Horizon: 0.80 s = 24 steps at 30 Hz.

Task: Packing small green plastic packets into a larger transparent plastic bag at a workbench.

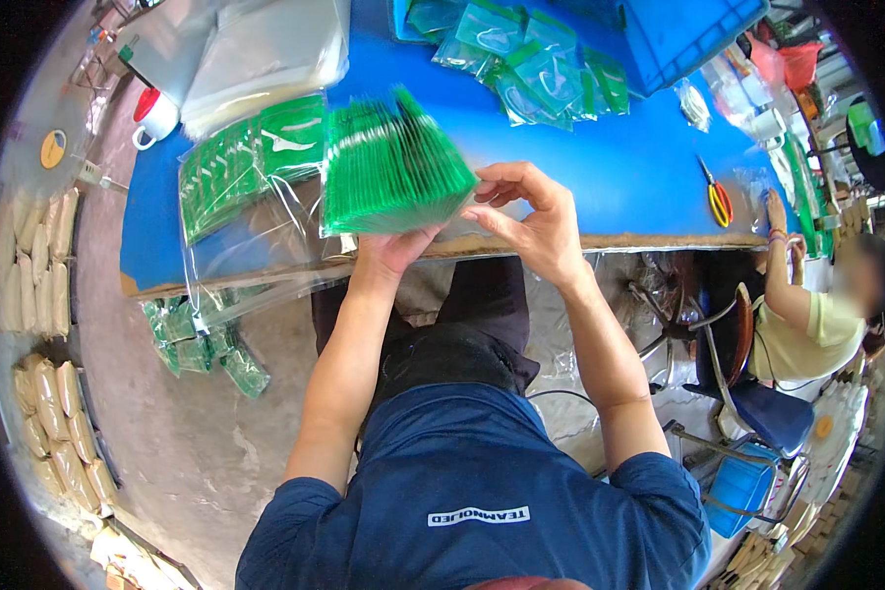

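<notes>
A thick, fanned stack of flat green plastic packets is held up over the front edge of the table. My left hand grips it from below; most of its fingers are hidden behind the stack. At the stack's right corner, my right hand has its thumb and bent fingers closed on the packets' edges. Left of the stack, a clear plastic bag overhangs the table edge, with a row of green packets in or under it.
Clear plastic sheets and a red-and-white mug stand at the far left of the blue table. Green-edged pouches lie beside a blue crate. Scissors lie to the right, near a seated person.
</notes>
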{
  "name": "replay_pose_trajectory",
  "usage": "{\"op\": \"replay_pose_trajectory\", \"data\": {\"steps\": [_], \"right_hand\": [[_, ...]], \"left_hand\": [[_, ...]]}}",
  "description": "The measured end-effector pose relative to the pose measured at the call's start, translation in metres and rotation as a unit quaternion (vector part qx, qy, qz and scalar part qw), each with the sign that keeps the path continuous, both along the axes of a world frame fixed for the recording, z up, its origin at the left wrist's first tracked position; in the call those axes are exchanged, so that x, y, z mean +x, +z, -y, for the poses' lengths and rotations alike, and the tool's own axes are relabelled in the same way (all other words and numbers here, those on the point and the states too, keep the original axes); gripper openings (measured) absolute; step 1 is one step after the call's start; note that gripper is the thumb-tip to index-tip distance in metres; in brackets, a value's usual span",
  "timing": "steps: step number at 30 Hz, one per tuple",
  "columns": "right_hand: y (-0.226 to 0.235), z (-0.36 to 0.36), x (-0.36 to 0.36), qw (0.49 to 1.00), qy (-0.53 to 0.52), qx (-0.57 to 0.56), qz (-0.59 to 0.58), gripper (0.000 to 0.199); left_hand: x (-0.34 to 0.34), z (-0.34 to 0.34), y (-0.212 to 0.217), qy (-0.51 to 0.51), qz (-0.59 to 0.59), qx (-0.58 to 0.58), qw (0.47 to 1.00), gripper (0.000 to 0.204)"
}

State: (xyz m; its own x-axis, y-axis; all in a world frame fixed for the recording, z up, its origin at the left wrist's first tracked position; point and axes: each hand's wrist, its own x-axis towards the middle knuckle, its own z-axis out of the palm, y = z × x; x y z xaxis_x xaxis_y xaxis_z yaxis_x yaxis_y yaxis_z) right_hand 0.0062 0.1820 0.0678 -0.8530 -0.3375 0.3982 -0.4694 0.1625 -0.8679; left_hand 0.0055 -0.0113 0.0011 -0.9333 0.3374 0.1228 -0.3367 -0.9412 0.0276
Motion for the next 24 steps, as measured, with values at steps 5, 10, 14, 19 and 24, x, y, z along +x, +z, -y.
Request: {"op": "replay_pose_trajectory", "data": {"steps": [5,10,14,19,24], "right_hand": [[0.006,0.001,0.0,0.999,-0.024,-0.01,-0.022,0.034],[0.009,0.003,-0.002,0.999,-0.011,-0.023,-0.043,0.027],[0.011,0.005,0.002,0.999,-0.004,-0.027,-0.038,0.024],[0.014,0.008,0.009,0.999,-0.011,-0.023,-0.023,0.02],[0.008,0.006,0.011,0.998,0.007,-0.057,-0.025,0.022]], "left_hand": [[0.0,-0.001,0.001,-0.004,0.027,0.017,0.999,0.044],[-0.001,0.0,-0.004,-0.01,0.015,-0.005,1.0,0.046],[-0.003,0.001,-0.011,-0.012,0.015,-0.02,1.0,0.048],[-0.007,0.009,-0.03,-0.012,0.015,-0.005,1.0,0.051],[0.001,0.006,-0.02,-0.011,0.041,-0.033,0.999,0.039]]}}
